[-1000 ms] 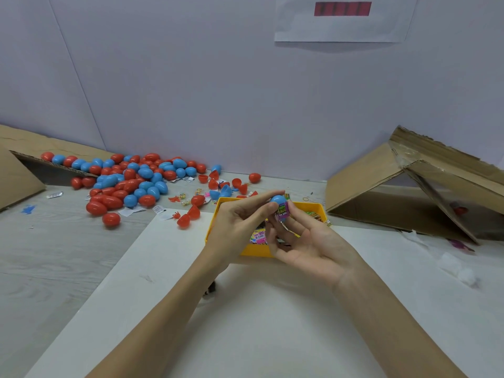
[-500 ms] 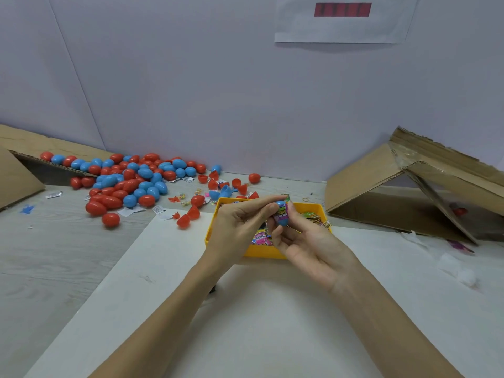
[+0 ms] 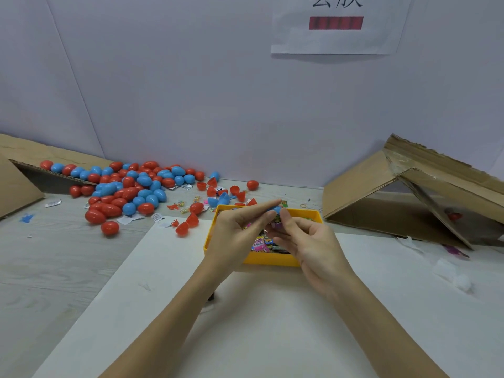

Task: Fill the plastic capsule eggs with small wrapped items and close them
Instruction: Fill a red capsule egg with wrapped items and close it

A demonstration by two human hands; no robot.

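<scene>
Both hands meet over the yellow tray (image 3: 272,260), which holds several small wrapped items (image 3: 262,243). My left hand (image 3: 236,232) pinches a blue egg half (image 3: 276,209) with its fingertips. My right hand (image 3: 305,238) pinches a purple and green wrapped item (image 3: 278,222) directly under the blue half; thumb and fingers hide most of it. A heap of closed red and blue eggs (image 3: 131,190) lies at the back left. Loose egg halves (image 3: 218,196) lie between that heap and the tray.
A collapsed cardboard box (image 3: 409,197) stands at the right, another cardboard sheet (image 3: 19,181) at the far left. White paper (image 3: 272,317) covers the table under my arms. Scraps of wrapper (image 3: 128,220) and white fluff (image 3: 461,281) lie around.
The hands stayed over the tray. The wrapped item has gone from upright beside the blue half to lower in my right hand's fingers, closer under the half.
</scene>
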